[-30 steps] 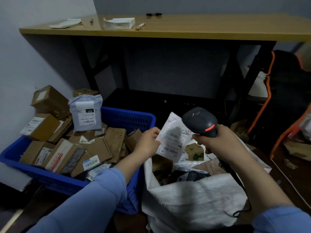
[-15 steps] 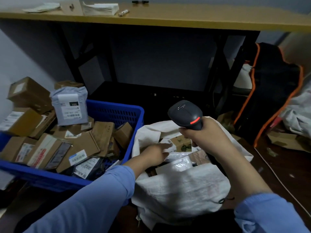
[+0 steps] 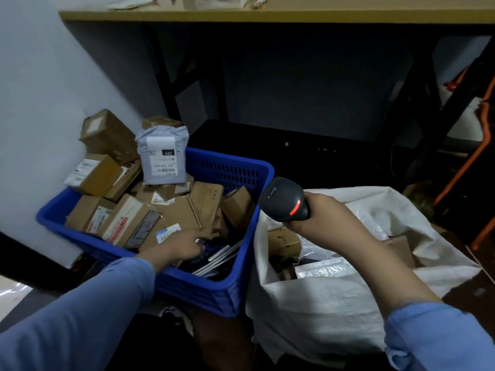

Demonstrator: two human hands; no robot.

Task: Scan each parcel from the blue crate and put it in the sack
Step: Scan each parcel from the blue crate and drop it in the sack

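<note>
The blue crate (image 3: 235, 279) stands on the floor at the left, piled with several brown cardboard parcels (image 3: 187, 210) and a grey mailer bag (image 3: 162, 156) propped upright at its back. My left hand (image 3: 182, 245) reaches into the crate's front part with fingers stretched out over the parcels, holding nothing. To the right, my right hand (image 3: 329, 218) grips the black barcode scanner (image 3: 284, 200), its red light on, above the white sack (image 3: 334, 298). The sack's mouth is open and holds a small box (image 3: 284, 241) and white mailers (image 3: 324, 267).
A wooden table top (image 3: 294, 12) on black legs spans the back, with papers and small items on it. A pale wall is at the left. A black bag with orange trim (image 3: 479, 167) stands at the far right. The floor is dark.
My left hand let go of the white parcel in the sack, then moved left into the blue crate. My right hand keeps the scanner over the sack.
</note>
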